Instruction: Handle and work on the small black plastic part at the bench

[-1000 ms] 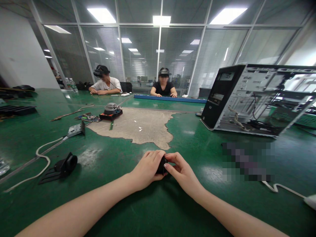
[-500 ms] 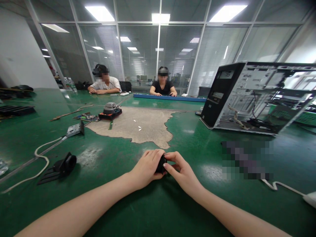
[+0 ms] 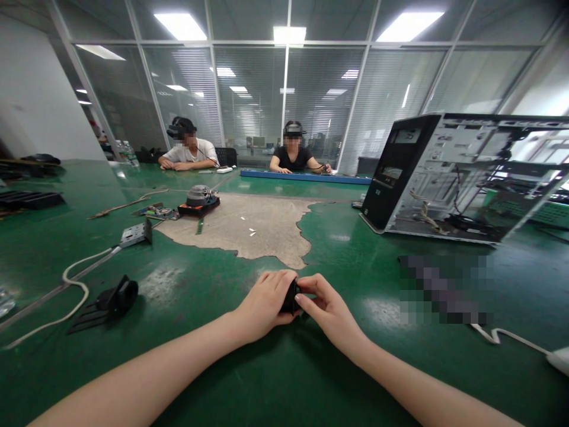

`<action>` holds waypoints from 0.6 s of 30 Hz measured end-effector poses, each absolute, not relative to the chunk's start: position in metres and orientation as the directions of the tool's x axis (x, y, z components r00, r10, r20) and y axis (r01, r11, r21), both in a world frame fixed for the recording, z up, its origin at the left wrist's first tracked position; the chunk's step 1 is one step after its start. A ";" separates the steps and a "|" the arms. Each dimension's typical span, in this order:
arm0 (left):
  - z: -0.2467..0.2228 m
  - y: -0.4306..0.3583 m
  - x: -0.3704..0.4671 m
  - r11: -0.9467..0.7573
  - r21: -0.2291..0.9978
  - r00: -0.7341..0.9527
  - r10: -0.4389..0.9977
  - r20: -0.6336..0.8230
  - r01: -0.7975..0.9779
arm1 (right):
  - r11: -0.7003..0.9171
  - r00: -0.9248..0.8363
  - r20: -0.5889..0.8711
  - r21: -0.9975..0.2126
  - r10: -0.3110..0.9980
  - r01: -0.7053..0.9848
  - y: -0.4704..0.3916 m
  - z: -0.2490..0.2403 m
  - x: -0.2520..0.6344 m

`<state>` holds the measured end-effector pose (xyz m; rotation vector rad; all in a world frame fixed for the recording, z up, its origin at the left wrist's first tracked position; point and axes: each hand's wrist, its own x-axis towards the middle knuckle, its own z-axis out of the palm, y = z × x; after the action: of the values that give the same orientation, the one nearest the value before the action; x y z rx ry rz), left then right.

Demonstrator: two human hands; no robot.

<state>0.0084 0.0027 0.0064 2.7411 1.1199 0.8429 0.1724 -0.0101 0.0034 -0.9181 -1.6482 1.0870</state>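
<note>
Near the middle of the green table [image 3: 213,367], a small black part [image 3: 291,298] is held between my two hands. My left hand [image 3: 265,303] is closed around it from the left, the fingers lying over its top and the thumb below. From the right, my right hand [image 3: 326,311] pinches the part's right side with bent fingers and thumb. Most of the part is covered, so its kind cannot be made out. Off to the left lies a black plastic piece [image 3: 118,301] with a round end and flat slats.
An open computer case [image 3: 400,172] stands at the right. A heatsink with fan [image 3: 198,200], a green memory module [image 3: 200,226] and a metal bracket [image 3: 136,232] lie at the left. White cable [image 3: 73,283] runs leftward. Two people sit across the table behind a blue bar [image 3: 306,176].
My hands and the black part stay nearly in place, with only a slight shift of the right fingers. Across the table, the person in black has moved one hand outward to the right.
</note>
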 end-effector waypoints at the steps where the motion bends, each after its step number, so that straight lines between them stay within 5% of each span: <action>1: 0.007 0.003 0.009 -0.733 0.257 0.586 0.665 0.463 0.630 | 0.312 -0.294 0.275 -0.946 0.915 0.086 -0.010 0.003 0.172; 18: 0.007 0.002 0.009 -0.719 0.277 0.575 0.684 0.450 0.638 | 0.246 -0.313 0.206 -0.965 0.927 0.094 -0.007 0.004 0.172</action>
<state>0.0088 0.0023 0.0073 2.7126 1.1407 0.8308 0.1717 -0.0071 0.0036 -0.9667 -1.6319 1.1803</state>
